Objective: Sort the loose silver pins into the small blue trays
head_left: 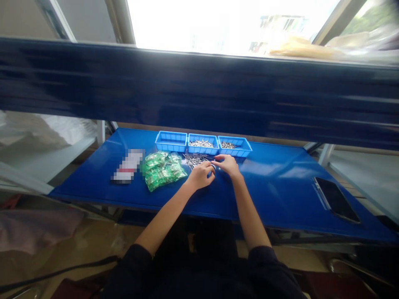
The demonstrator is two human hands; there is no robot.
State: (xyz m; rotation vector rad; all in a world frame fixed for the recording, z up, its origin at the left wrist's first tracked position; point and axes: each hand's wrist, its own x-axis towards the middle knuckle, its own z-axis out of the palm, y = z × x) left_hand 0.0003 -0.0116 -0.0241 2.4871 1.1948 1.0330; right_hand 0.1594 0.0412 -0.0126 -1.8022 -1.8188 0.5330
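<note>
My left hand (201,175) is curled at the right front edge of a loose pile of thin metal screws or pins (193,160) on the blue table. Its thumb and fingers come together, but what lies between them is too small to make out. My right hand (228,165) reaches in from the right, with its fingertips bent towards the left hand and almost meeting it. Whatever it pinches is also hidden. Left of the pile lies a heap of small green-printed clear bags (163,169) with metal pieces inside.
Behind the pile stand three blue bins in a row: an empty left bin (171,147), a middle bin (203,151) and a right bin (239,151) with metal pieces. A blurred-out packet (128,166) lies left, a phone (337,199) right. A dark blue panel (199,87) spans above the table (274,187).
</note>
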